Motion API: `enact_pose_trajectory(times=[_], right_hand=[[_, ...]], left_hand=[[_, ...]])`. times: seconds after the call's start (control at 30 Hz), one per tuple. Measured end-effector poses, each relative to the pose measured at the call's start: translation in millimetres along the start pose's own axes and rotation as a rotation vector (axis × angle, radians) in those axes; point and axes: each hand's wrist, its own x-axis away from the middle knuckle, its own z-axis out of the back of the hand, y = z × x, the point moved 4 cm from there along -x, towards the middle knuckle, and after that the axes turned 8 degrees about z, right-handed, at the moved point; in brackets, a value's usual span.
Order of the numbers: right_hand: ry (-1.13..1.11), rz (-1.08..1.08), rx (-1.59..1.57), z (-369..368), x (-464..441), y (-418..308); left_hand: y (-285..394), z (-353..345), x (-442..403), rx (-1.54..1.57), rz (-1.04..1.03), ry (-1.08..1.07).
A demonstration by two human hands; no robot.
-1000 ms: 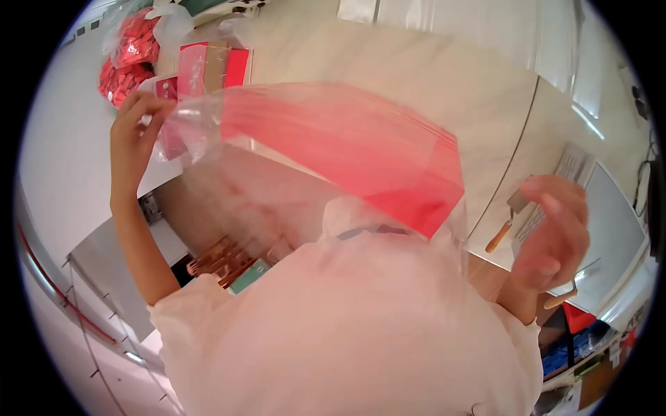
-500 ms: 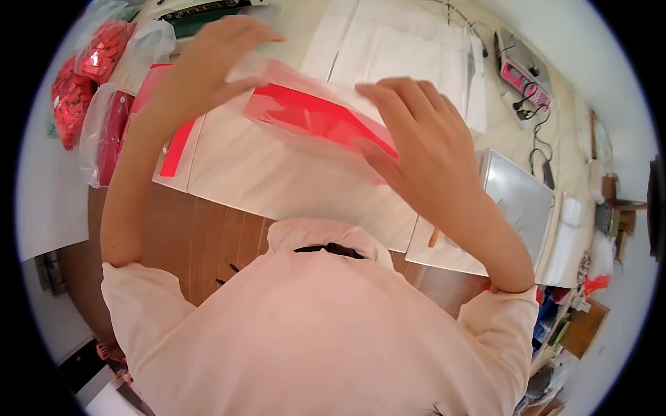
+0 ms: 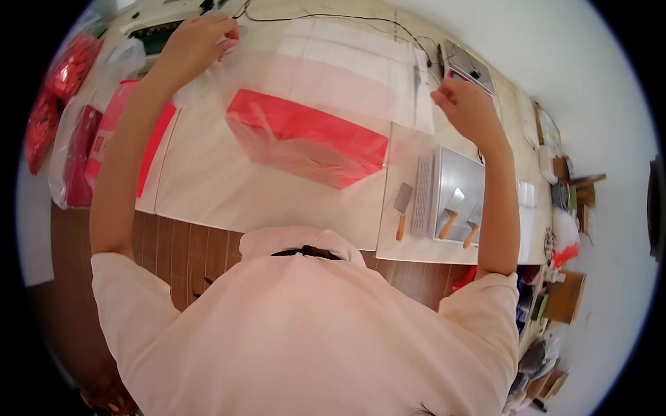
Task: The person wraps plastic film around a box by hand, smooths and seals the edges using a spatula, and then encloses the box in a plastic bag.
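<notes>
A clear plastic bag (image 3: 326, 80) is stretched between my two raised hands, blurred by motion. Inside or behind its film sits a red box (image 3: 309, 135), tilted, over the pale table. My left hand (image 3: 201, 43) pinches the bag's upper left part with closed fingers. At the bag's upper right, my right hand (image 3: 466, 104) is also closed, with its fingertips at the film's edge.
Red packets in bags (image 3: 73, 66) and pink-red boxes (image 3: 107, 139) stand at the left. A scraper (image 3: 402, 201) and a metal tray (image 3: 461, 184) with two more lie at the right. Cables and a scale (image 3: 468, 66) are behind, on the table (image 3: 277, 204).
The hands have moved apart, spreading the bag wide. The right hand has gone from open fingers to closed and shifted right. The red box now shows more fully, and the view has turned.
</notes>
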Motion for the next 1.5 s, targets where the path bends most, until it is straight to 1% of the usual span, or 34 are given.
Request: enact_pose_trajectory(times=[0.03, 0.07, 0.13, 0.2, 0.23, 0.27, 0.3, 0.33, 0.4, 0.43, 0.47, 0.53, 0.57, 0.6, 0.63, 0.7, 0.73, 0.77, 0.8, 0.83, 0.9, 0.93, 0.97, 1.0, 1.03, 1.1, 1.13, 1.2, 1.23, 1.3, 1.33, 1.4, 1.47, 1.5], right_hand=[[0.047, 0.055, 0.025, -0.9, 0.3, 1.8], [0.064, 0.022, 0.041, 8.2, 13.4, 12.6], [0.155, -0.15, -0.178, 15.5, 36.4, 25.0], [0.211, -0.245, -0.463, -10.2, 78.6, 41.5], [0.213, -0.255, -0.454, -10.7, 80.1, 39.8], [0.179, -0.3, -0.491, -21.0, 93.5, 34.9], [0.181, -0.304, -0.601, -39.1, 106.4, 41.4], [0.181, -0.308, -0.713, -57.8, 117.1, 46.2], [0.207, -0.365, -0.808, -85.4, 137.5, 49.6], [0.201, -0.391, -0.866, -96.4, 138.3, 41.4], [0.224, -0.413, -0.9, -113.8, 139.4, 30.0], [0.491, -0.137, -0.889, -131.0, 132.5, -2.2], [0.491, -0.137, -0.889, -138.5, 129.6, -8.4], [0.557, -0.059, -0.737, -142.7, 127.6, -19.4], [0.629, 0.011, -0.603, -147.5, 126.0, -26.8], [0.603, 0.054, -0.618, -157.4, 123.9, -41.5], [0.581, 0.095, -0.659, -163.6, 121.7, -46.0], [0.581, 0.095, -0.658, -166.3, 121.9, -46.2], [0.567, 0.121, -0.617, -169.5, 119.8, -51.4], [0.553, 0.15, -0.598, -174.3, 115.8, -56.4], [0.557, 0.176, -0.582, -177.8, 114.6, -56.2], [0.559, 0.203, -0.565, -179.5, 112.3, -55.5], [0.559, 0.204, -0.565, -181.0, 112.4, -52.4], [0.54, 0.274, -0.563, -183.4, 108.2, -50.7], [0.52, 0.34, -0.559, -185.9, 104.2, -48.9], [0.508, 0.373, -0.54, -184.0, 101.2, -45.6], [0.487, 0.413, -0.531, -184.1, 97.2, -45.1], [0.481, 0.44, -0.537, -183.6, 94.9, -40.1], [0.467, 0.472, -0.553, -185.0, 91.2, -39.6], [0.473, 0.47, -0.557, -179.7, 89.3, -37.9], [0.477, 0.465, -0.561, -179.0, 87.9, -37.3], [0.503, 0.471, -0.605, -182.9, 85.2, -33.8], [0.532, 0.473, -0.646, -184.3, 82.0, -33.3], [0.561, 0.434, -0.695, -184.3, 79.8, -33.0]], left_hand=[[7.9, 13.7, 11.5, 0.047, -0.008, 0.187], [29.0, 17.2, 6.3, 0.059, -0.046, 0.196], [79.1, 25.7, 21.5, 0.215, -0.029, 0.111], [131.1, 11.8, 30.8, 0.272, -0.154, -0.117], [135.5, 7.5, 34.1, 0.273, -0.154, -0.116], [142.0, 1.1, 32.5, 0.255, -0.17, -0.193], [151.4, -5.6, 30.5, 0.234, -0.184, -0.272], [161.7, -10.8, 32.4, 0.226, -0.193, -0.278], [189.1, -15.0, 30.4, 0.279, -0.227, -0.158], [192.4, -19.6, 32.6, 0.28, -0.227, -0.156], [200.1, -23.1, 26.0, 0.293, -0.225, -0.25], [221.9, -24.3, 15.0, 0.28, -0.22, -0.365], [229.6, -28.6, 11.5, 0.294, -0.111, -0.503], [232.3, -31.7, 8.8, 0.287, -0.005, -0.655], [235.5, -35.6, 1.1, 0.246, -0.003, -0.68], [228.9, -52.7, 1.0, 0.4, 0.179, -0.858], [232.3, -51.3, -2.0, 0.363, 0.202, -0.879], [233.7, -52.0, 0.9, 0.421, 0.273, -0.92], [233.8, -49.6, 4.0, 0.462, 0.358, -0.968], [234.4, -46.4, 4.9, 0.434, 0.39, -0.98], [234.7, -44.2, 7.4, 0.546, 0.512, -0.914], [228.2, -49.9, 5.9, 0.541, 0.528, -0.912], [215.6, -61.6, 2.0, 0.613, 0.587, -0.869], [201.7, -68.6, -1.2, 0.678, 0.675, -0.815], [192.4, -73.0, -4.6, 0.673, 0.703, -0.811], [183.1, -77.1, -12.6, 0.734, 0.653, -0.71], [178.7, -80.0, -9.9, 0.735, 0.68, -0.705], [177.3, -82.2, -11.0, 0.722, 0.573, -0.629], [165.3, -85.5, -9.0, 0.722, 0.598, -0.627], [143.6, -84.7, -11.0, 0.535, 0.501, -0.557], [153.9, -73.6, -12.3, 0.536, 0.51, -0.559], [169.9, -33.9, -12.9, 0.014, 0.547, -0.339], [196.6, -17.8, 1.4, 0.213, 0.159, -0.3], [211.8, -14.9, 15.2, 0.27, 0.049, -0.347]])
